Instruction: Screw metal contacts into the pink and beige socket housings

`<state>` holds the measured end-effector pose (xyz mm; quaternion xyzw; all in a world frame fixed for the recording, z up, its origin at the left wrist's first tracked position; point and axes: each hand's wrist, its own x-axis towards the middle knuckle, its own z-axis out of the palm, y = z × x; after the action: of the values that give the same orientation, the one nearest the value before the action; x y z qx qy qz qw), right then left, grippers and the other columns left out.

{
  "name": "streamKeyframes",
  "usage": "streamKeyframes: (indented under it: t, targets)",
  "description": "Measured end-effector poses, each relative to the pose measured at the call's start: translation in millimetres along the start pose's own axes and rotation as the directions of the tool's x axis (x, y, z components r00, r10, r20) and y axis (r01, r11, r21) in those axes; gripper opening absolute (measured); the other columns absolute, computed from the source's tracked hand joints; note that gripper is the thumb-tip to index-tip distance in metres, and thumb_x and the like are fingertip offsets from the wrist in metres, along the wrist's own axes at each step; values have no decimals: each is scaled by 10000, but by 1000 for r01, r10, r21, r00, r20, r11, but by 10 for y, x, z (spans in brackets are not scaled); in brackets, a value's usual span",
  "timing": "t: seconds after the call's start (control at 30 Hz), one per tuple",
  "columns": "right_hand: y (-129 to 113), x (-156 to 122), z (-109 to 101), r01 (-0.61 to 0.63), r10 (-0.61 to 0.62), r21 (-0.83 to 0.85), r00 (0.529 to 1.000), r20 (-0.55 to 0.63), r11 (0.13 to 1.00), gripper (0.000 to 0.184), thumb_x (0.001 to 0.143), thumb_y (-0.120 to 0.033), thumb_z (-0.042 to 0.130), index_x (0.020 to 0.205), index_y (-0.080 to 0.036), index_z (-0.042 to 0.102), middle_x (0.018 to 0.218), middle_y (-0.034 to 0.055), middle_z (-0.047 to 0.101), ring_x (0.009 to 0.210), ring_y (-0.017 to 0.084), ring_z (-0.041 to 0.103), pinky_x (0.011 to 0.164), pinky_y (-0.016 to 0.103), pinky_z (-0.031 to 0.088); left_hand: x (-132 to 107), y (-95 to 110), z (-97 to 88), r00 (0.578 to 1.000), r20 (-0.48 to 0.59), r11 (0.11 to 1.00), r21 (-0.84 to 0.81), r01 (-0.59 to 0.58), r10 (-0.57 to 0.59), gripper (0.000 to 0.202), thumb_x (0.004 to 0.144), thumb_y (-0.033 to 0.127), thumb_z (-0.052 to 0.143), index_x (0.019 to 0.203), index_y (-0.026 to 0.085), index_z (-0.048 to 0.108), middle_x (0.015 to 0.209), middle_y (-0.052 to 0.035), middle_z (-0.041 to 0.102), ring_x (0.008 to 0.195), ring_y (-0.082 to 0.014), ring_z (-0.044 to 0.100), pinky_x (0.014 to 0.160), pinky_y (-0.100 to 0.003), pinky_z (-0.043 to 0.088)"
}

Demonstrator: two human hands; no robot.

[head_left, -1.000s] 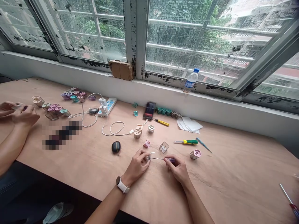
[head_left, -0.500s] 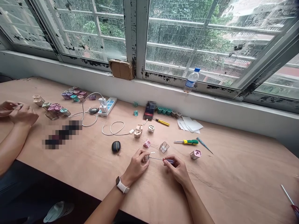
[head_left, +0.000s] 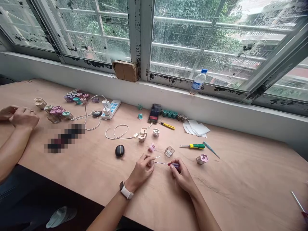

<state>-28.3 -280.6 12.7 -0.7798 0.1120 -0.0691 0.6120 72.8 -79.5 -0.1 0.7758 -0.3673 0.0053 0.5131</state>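
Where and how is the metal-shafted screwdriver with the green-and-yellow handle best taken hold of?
By its thick handle, probably from above: the screwdriver lies flat, shaft pointing left, with a slim teal tool close to the handle's right end and a pink-topped faceted container on the near side.

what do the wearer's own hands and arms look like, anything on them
No gloves or sleeves show on either arm. Above the left hand is a watch with a dark, rounded-rectangular face and a pale strap. No watch or band shows by the right hand.
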Motion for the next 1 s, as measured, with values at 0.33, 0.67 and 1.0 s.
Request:
streamKeyframes:
  t: [0.33, 0.67, 1.0]
  targets:
    - [13, 0, 50, 38, -44, -72, 996, -82, 997, 393, 935, -577, 503, 925, -192, 585, 634, -15, 534, 532, 131, 461, 513, 241, 382, 15, 24, -12, 1000, -6, 1000, 15, -5, 5, 255, 883, 113, 543, 1096, 215, 639, 1006, -50, 590, 754, -129, 608, 728, -276, 565]
    - [19, 20, 32, 79, -113, -218, 983, -145, 973, 487, 936, -598, 479, 730, -181, 622, 523, -18, 472, 497, 131, 432, 505, 253, 351, 8, -3, -3, 1000, 10, 1000, -14, 3, -2, 238, 892, 140, 550, 1098, 212, 643, 1000, -57, 595, 754, -132, 605, 730, -287, 569]
    - [68, 10, 32, -27, 19, -79, 995, -102, 997, 421, 883, -595, 583, 815, -180, 607, 512, -32, 484, 436, 119, 444, 434, 238, 340, 6, 5, 0, 1000, 4, 1000, -23, -1, 1, 259, 889, 111, 546, 1103, 218, 643, 1018, -51, 584, 756, -123, 616, 728, -273, 563]
